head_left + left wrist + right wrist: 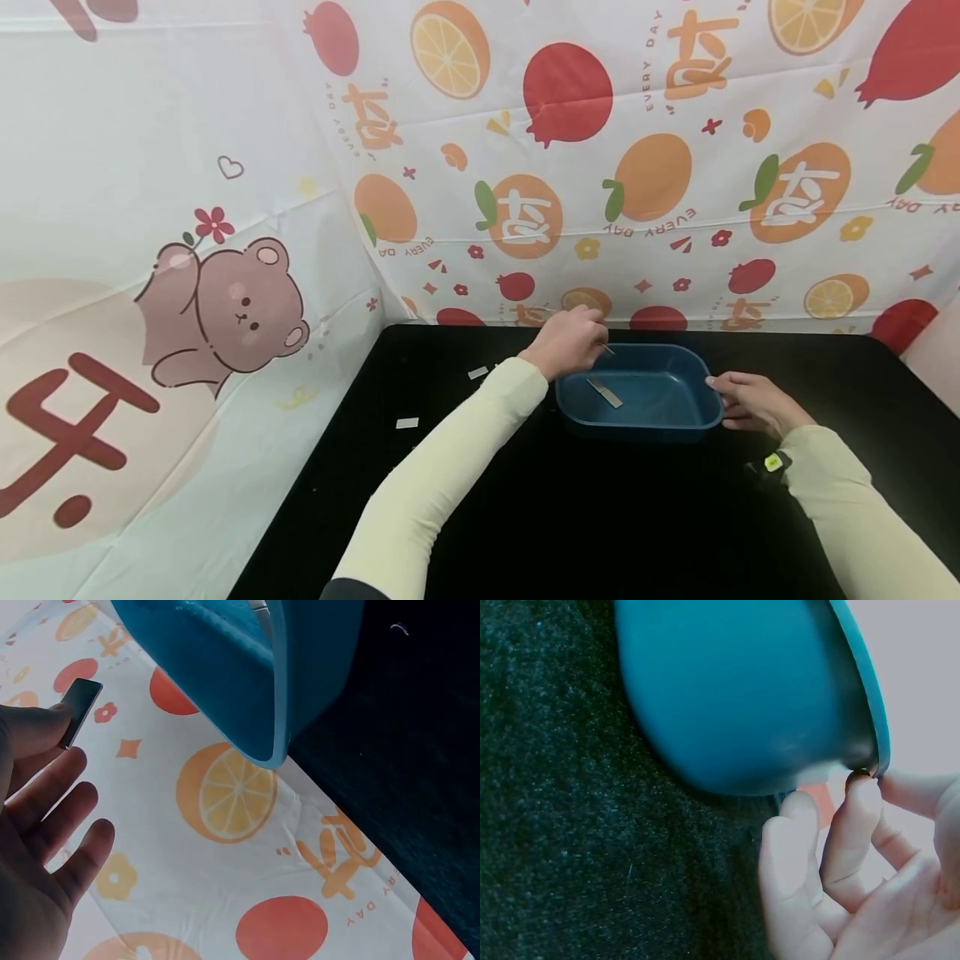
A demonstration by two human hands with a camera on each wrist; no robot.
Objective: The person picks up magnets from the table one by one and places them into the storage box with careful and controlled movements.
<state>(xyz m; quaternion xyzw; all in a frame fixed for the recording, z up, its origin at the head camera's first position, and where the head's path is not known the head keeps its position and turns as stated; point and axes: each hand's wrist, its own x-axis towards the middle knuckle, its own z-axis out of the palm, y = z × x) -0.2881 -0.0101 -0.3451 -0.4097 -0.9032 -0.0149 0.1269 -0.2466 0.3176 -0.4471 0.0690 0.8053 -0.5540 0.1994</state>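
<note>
My left hand [567, 343] pinches a small flat metal rectangle [81, 711] between thumb and forefinger, over the left rim of a blue plastic tub [641, 414]. In the left wrist view the other fingers of that hand lie apart from the piece. Another flat rectangular piece [604, 392] lies inside the tub toward its left side. At the tub's right end, my right hand [759, 404] grips the rim between thumb and forefinger, which the right wrist view shows close up.
Two small pale rectangles [407, 423] [477, 372] lie on the black table [600, 517] left of the tub. A fruit-printed cloth [570, 192] hangs along the table's back edge, and a bear-printed cloth [247, 308] hangs on the left.
</note>
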